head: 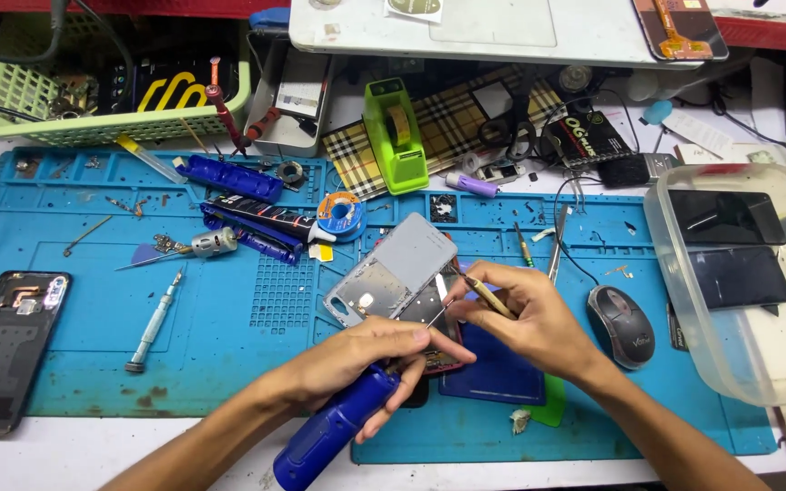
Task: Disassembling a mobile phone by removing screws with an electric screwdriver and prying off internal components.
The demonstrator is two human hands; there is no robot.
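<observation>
My left hand [361, 359] grips a fat blue screwdriver handle [334, 427], its thin shaft pointing up toward an opened phone [434, 318] on the blue work mat [229, 309]. A grey phone back cover [393, 273] lies tilted over the phone's upper left. My right hand [525, 318] pinches a slim tool [484, 294] with a yellowish grip, its tip meeting the phone near the screwdriver tip. Both hands hover over the mat's middle.
A computer mouse [622, 325] sits right of my hands, beside a clear plastic tub [748, 282] holding dark phone screens. On the left lie a disassembled phone [11, 350], a small screwdriver [155, 320], glue tube [261, 218] and green tape dispenser [395, 136].
</observation>
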